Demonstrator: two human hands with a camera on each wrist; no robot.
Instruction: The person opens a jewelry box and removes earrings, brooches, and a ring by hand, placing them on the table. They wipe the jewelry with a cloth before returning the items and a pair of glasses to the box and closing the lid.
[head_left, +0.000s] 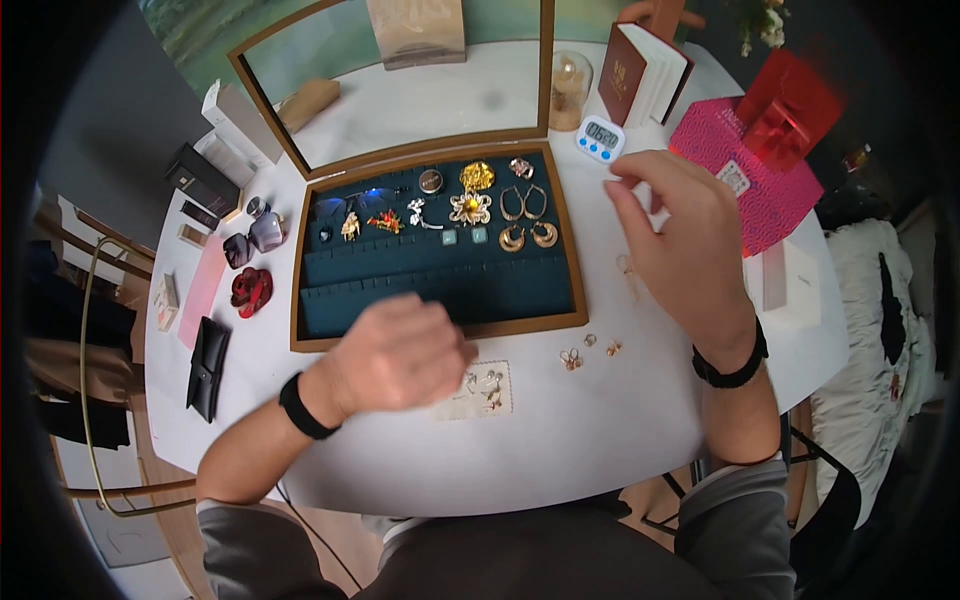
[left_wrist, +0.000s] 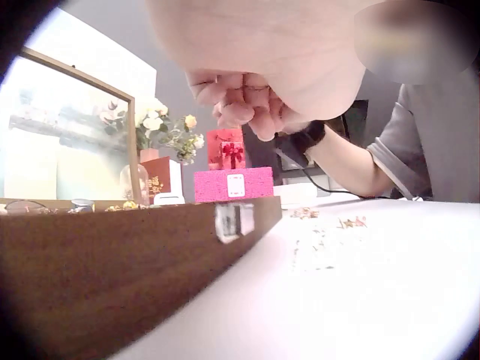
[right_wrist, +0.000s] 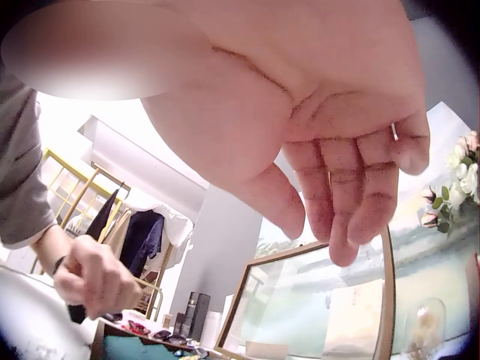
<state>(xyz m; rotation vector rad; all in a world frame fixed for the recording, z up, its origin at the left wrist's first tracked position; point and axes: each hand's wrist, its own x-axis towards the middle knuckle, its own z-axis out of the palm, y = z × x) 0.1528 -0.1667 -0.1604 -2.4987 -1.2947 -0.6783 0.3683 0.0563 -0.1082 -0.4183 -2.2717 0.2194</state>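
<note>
In the head view, my left hand [head_left: 400,352], blurred, hovers at the jewellery case's front rim [head_left: 520,325], fingers loosely curled. Its palm [left_wrist: 262,52] fills the top of the left wrist view, with nothing visible in the fingers. My right hand [head_left: 685,235] is raised right of the case, below the timer [head_left: 600,139]; thumb and fingers stand apart, and the right wrist view shows a bare palm [right_wrist: 322,112]. Brooches [head_left: 470,207] and hoop earrings [head_left: 511,204] lie in the open case. An earring card [head_left: 504,404] lies partly under my left hand.
Small loose earrings [head_left: 571,360] lie in front of the case. Sunglasses [head_left: 266,232], a red flower [head_left: 251,291] and a black pouch [head_left: 206,368] lie left. A pink box [head_left: 765,205] and a dark red book [head_left: 625,85] stand right; the glass lid [head_left: 400,100] stands raised behind.
</note>
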